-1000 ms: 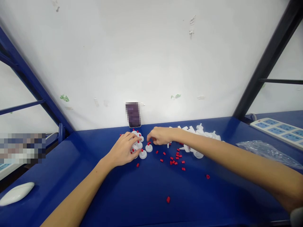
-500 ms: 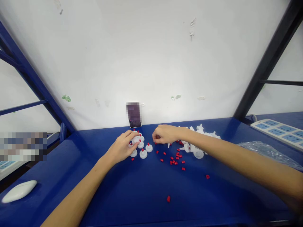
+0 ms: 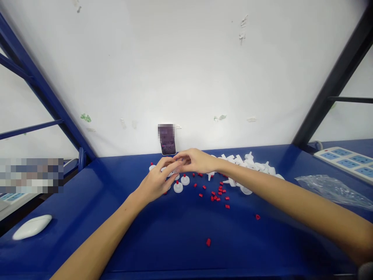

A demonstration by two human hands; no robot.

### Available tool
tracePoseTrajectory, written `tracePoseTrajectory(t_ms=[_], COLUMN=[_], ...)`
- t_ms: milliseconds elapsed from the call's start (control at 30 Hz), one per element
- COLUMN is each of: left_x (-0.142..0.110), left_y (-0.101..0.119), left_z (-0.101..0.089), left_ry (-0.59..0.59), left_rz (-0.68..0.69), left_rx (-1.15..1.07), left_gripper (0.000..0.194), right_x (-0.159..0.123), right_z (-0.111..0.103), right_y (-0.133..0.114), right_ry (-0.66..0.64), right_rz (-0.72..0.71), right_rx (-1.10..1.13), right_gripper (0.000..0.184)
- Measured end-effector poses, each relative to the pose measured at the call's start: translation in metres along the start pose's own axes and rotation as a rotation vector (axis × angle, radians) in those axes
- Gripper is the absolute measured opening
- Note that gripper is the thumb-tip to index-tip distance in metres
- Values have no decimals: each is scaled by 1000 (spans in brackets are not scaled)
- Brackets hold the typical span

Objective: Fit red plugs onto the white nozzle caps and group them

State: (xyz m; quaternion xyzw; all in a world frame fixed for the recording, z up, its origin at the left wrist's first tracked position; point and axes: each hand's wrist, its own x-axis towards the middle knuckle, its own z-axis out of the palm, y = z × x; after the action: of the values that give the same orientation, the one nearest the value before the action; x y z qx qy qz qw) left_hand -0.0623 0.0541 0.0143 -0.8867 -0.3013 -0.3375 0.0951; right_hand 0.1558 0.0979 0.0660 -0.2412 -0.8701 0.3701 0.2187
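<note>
Our left hand and right hand meet, curled; we cannot tell what either grips. From there, red-tipped white nozzle caps stand at six o'clock, loose red tip caps lie at four, white nozzles heap at three. A light, level pinch should suit such small pieces. We can read no writing.

The left hand and right hand were bare, with slim fingers. The left forearm — uncovered, like the right forearm — bore a small dark spot; greyish material, blurred, edged the right elbow.
</note>
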Motion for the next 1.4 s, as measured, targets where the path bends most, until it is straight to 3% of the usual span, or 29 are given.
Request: tracePoseTrajectory(t_ms=[100, 233, 333, 500, 600, 700, 833, 967, 1133, 1400], left_x=[2, 7, 10, 12, 10, 6, 1, -2, -3, 8], left_y=[3, 5, 5, 10, 13, 14, 15, 16, 12, -10], left_z=[-1, -7, -25, -53, -50, -39, -32, -32, -35, -54], left_ry=[-66, -107, -89, -439, -576, -651, -683, -744, -798, -785], left_rz=[-27, -56, -103, -173, -224, -239, -213, -197, -266, -411], left_rx=[-4, 36, 125, 123, 110, 152, 177, 203, 92, -242], left_gripper=[43, 41, 20, 32, 11, 10, 11, 12, 18, 19], right_x=[5, 10, 14, 21, 27, 30, 10, -31, -69, -79], right_z=[3, -3, -12, -12, -5, -6, -22, -33, -23, 0], right_y=[1, 12, 28, 54, 60, 56, 42, 31, 32, 33], right_ry=[14, 54, 113, -15, -10, 13, 37, -19, 91, 290], right_rz=[15, 123, 228, 350, 362, 361, 338, 342, 390, 316], right_rx=[-47, -166, -248, -298, -356, -426, -525, -638, -779, -826], right_gripper=[30, 30, 32, 23, 22, 36, 47, 29, 28, 14])
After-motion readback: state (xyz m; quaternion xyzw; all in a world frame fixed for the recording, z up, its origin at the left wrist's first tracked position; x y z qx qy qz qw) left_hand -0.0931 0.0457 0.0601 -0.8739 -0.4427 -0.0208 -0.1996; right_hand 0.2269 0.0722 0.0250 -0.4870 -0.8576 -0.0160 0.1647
